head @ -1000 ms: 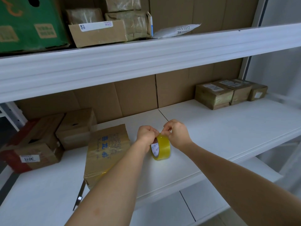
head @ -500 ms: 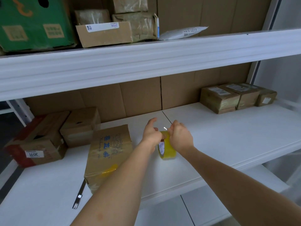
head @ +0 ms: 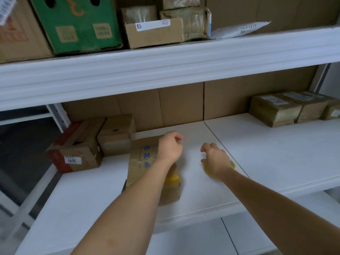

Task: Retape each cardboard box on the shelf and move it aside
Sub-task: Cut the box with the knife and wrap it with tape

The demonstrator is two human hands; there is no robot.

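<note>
Tape sits under your right hand, fingers curled over the roll and pinning it to the shelf. Your left hand, curled and seemingly pinching the strip's end, hovers over the box, likely to lay tape there.

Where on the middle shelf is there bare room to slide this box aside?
Bare white shelf runs from the right hand on the tape roll to the taped boxes at far right. The left end is crowded: two boxes sit against the box under the left hand.
</note>
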